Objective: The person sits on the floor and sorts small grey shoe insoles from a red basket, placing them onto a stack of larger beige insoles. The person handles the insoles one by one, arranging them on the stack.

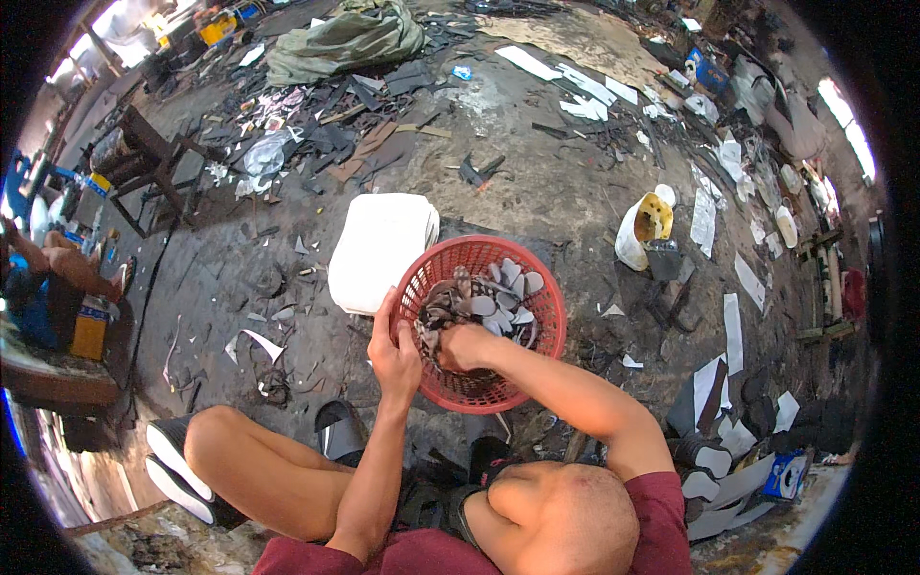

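Note:
A red plastic basket [550, 331] with slotted sides stands in front of me. Grey and brown cut pieces with rounded ends [498, 292], much like sandal straps, lie heaped inside it. My left hand [395, 353] grips the basket's left rim, fingers on the outer side and over the edge. Down among the pieces on the near left side is my right hand [462, 347]; its fingertips are buried there, so what they hold does not show. A thick stack of white sheets [381, 251] lies on the floor against the basket's far left side.
Dark scraps and white offcuts [261, 347] litter the floor. A yellow-stained white container [632, 238] lies right of the basket. Further left stands a dark wooden stool [158, 163], near another person's arm [81, 273]. Black sandals [340, 431] are close by my legs.

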{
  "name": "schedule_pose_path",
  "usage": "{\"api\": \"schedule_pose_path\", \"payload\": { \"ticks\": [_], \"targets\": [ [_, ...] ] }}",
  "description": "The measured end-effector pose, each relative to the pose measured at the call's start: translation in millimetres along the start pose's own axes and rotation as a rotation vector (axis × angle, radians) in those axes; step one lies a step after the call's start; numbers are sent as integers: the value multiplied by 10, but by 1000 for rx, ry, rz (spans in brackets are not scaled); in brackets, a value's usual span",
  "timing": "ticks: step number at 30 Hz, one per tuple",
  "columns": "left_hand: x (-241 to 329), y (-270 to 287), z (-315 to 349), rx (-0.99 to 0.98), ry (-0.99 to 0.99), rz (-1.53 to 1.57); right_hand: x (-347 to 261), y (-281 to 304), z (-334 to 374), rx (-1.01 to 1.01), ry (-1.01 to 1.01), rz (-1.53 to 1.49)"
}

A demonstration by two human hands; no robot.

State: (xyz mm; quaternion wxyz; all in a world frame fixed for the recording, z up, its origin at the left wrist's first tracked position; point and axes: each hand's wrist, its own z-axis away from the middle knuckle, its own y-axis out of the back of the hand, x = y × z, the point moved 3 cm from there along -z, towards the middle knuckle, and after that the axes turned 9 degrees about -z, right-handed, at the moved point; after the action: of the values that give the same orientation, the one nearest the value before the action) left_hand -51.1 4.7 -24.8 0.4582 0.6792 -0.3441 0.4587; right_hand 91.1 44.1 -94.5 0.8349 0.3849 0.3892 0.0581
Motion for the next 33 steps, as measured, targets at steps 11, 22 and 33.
{"api": "schedule_pose_path", "payload": {
  "ticks": [11, 22, 33],
  "targets": [
    [273, -46, 177, 47, -197, -116, 252, -281, -6, -319, -194, 474],
    [109, -28, 150, 58, -44, 1, -125, -24, 186, -401, -150, 550],
    [397, 137, 39, 285, -366, -412, -612, 1148, 962, 705, 260, -549]
  ]
}}
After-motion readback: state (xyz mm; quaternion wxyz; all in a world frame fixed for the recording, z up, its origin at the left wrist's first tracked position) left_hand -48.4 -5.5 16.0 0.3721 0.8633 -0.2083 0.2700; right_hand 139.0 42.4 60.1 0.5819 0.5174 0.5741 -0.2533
